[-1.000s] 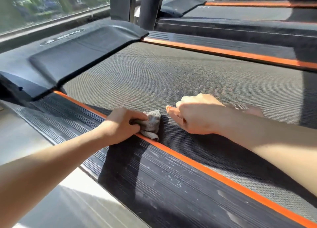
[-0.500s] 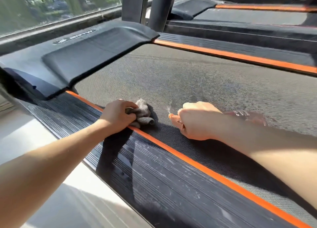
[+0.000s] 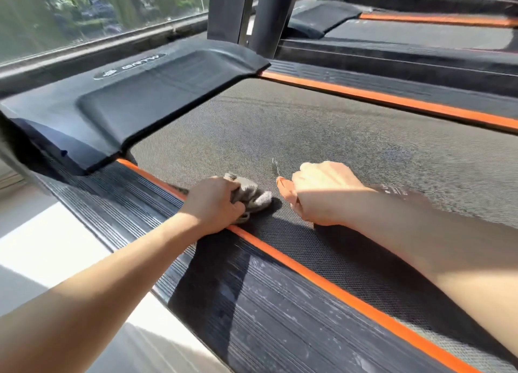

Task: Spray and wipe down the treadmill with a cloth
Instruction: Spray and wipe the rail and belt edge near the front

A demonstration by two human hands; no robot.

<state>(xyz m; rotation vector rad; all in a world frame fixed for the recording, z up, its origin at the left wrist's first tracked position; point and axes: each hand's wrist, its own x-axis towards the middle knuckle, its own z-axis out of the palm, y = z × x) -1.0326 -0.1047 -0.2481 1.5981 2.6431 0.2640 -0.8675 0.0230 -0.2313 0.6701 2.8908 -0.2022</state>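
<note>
Nearest: side rail [image 3: 252,302], black ribbed plastic scuffed with pale flecks, running lower right to upper left. An orange strip [image 3: 322,280] edges it on the inner side. Sunlit pale floor [image 3: 42,246] lies left of the rail.

Left hand [image 3: 215,204] sits across the orange strip, fingers curled round a cloth [image 3: 252,194]. The cloth is grey, nubbly, wadded into a lump and pressed on the treadmill belt [image 3: 280,126] just inside the strip.

Right hand [image 3: 322,193] is just beside the cloth, not touching it, fist wrapped round a spray bottle [image 3: 286,190]. Its orange nozzle sticks out of the fist on the cloth side. A dark body with white print shows past the wrist, and hand and forearm hide the rest. The bottle's long axis lies low over the belt, nozzle pointing at the cloth. There is a thin pale streak just past the nozzle; can't tell what it is.

The belt is a fine matte mesh weave, grey-black and patchy.

Further out: motor cover [image 3: 154,92], smooth moulded dark plastic with rounded corners, logo unreadable. Then dark uprights [image 3: 269,13], a second treadmill [image 3: 420,33], and a window [image 3: 84,8] with blurred greenery.
</note>
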